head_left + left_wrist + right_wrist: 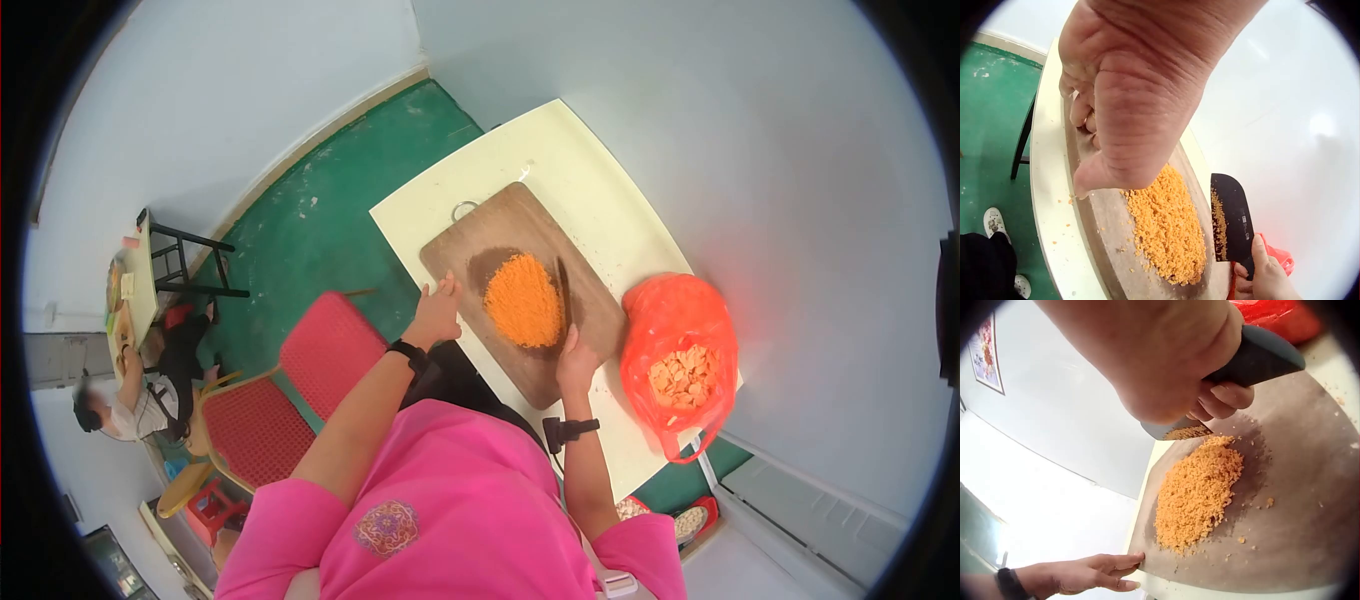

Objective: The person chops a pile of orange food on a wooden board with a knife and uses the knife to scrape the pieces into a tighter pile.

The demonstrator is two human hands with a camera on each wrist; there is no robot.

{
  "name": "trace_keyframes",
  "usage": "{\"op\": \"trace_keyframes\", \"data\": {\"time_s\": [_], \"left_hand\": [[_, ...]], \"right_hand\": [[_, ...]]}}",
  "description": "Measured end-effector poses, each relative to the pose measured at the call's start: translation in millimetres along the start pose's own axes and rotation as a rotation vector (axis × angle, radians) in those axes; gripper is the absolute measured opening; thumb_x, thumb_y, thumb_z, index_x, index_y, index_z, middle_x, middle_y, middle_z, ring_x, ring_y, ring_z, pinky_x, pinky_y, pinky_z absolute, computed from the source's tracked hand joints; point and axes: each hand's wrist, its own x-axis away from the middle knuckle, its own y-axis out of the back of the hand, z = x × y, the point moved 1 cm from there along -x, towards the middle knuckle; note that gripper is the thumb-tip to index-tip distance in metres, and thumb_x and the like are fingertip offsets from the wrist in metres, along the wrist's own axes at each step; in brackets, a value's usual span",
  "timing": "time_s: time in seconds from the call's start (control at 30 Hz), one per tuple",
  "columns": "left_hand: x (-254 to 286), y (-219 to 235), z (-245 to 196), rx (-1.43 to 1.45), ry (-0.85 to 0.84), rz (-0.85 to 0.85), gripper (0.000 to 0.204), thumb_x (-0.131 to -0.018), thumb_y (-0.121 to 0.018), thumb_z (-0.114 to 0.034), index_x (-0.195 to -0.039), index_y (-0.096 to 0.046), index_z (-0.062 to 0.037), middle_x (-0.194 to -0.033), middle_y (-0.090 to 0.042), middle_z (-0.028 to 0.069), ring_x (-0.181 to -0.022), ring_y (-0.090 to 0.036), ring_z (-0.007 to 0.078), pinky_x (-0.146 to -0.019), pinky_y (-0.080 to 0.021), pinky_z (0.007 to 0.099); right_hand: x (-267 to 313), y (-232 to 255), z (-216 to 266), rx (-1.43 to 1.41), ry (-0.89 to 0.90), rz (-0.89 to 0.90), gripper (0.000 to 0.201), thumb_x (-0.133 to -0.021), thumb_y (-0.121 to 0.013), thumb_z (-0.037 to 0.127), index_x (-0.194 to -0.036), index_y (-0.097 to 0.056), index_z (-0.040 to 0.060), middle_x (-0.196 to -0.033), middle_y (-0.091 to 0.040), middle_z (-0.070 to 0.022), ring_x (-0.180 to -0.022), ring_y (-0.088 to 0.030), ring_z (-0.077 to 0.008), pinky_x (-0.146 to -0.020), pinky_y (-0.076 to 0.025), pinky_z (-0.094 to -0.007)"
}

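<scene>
A heap of finely chopped orange food (524, 302) lies in the middle of a wooden cutting board (508, 212), on a damp dark patch. My right hand (577, 362) grips the handle of a black cleaver (1234, 219). Orange crumbs cling to the flat of its blade, which stands at the right side of the heap, edge down. Across the board, my left hand (436, 312) is at the near left edge. In the right wrist view its fingers (1124, 560) extend with their tips at the board's rim, holding nothing.
The board lies on a cream table (610, 222). To its right stands a red plastic bag (648, 318) of orange pieces (685, 378). Red chairs (330, 350) are at the left. Farther back a person (150, 405) sits by another table. Walls border the table's far side.
</scene>
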Motion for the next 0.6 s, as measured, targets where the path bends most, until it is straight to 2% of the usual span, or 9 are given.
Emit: {"op": "trace_keyframes", "data": {"time_s": [0.1, 0.17, 0.27, 0.4, 0.47, 0.6], "left_hand": [[-5, -1, 0, -0.008, 0.004, -0.012, 0.097, -0.067, -0.075, -0.019, -0.151, -0.030, 0.0012, -0.162, -0.019, 0.0241, -0.149, -0.029, 0.0317, -0.120, -0.023, 0.0542], [-1, -5, 4, -0.013, 0.007, -0.008, 0.097, -0.066, -0.075, -0.018, -0.151, -0.030, 0.0010, -0.162, -0.019, 0.0240, -0.149, -0.029, 0.0317, -0.120, -0.023, 0.0540], [1, -1, -2, -0.006, 0.000, -0.009, 0.098, -0.066, -0.075, -0.018, -0.151, -0.030, 0.0008, -0.162, -0.018, 0.0242, -0.149, -0.029, 0.0316, -0.120, -0.023, 0.0538], [1, 3, -1, 0.006, 0.022, 0.019, 0.099, -0.066, -0.074, -0.017, -0.152, -0.028, 0.0008, -0.163, -0.017, 0.0240, -0.149, -0.028, 0.0313, -0.120, -0.023, 0.0538], [-1, 0, 1, -0.003, 0.010, 0.015, 0.099, -0.066, -0.075, -0.017, -0.152, -0.027, 0.0006, -0.163, -0.016, 0.0239, -0.149, -0.028, 0.0311, -0.120, -0.023, 0.0538], [-1, -2, -3, -0.005, 0.014, 0.009, 0.100, -0.066, -0.075, -0.018, -0.152, -0.027, 0.0004, -0.163, -0.016, 0.0236, -0.149, -0.028, 0.0311, -0.120, -0.023, 0.0543]], "right_hand": [[-1, -6, -6, 0.010, 0.036, -0.008, 0.059, -0.106, -0.038, 0.042, -0.097, -0.071, -0.0061, -0.081, -0.065, -0.0342, -0.077, -0.064, -0.0521, -0.072, -0.050, -0.0596], [8, 2, 0, -0.060, -0.035, -0.011, 0.060, -0.106, -0.038, 0.042, -0.096, -0.070, -0.0069, -0.081, -0.065, -0.0348, -0.078, -0.064, -0.0526, -0.073, -0.050, -0.0596], [9, -12, -12, -0.019, -0.002, -0.002, 0.060, -0.106, -0.037, 0.043, -0.094, -0.070, -0.0060, -0.082, -0.065, -0.0347, -0.078, -0.064, -0.0524, -0.074, -0.049, -0.0598], [12, -4, 3, -0.049, -0.007, -0.010, 0.060, -0.107, -0.036, 0.043, -0.096, -0.071, -0.0042, -0.083, -0.065, -0.0340, -0.079, -0.064, -0.0518, -0.075, -0.049, -0.0598], [12, -4, 8, -0.012, 0.016, 0.044, 0.059, -0.107, -0.034, 0.043, -0.099, -0.071, -0.0025, -0.084, -0.066, -0.0333, -0.080, -0.064, -0.0513, -0.075, -0.050, -0.0595], [13, -18, 10, -0.011, 0.055, 0.047, 0.059, -0.107, -0.034, 0.042, -0.096, -0.070, -0.0047, -0.082, -0.066, -0.0331, -0.079, -0.065, -0.0502, -0.072, -0.050, -0.0582]]}}
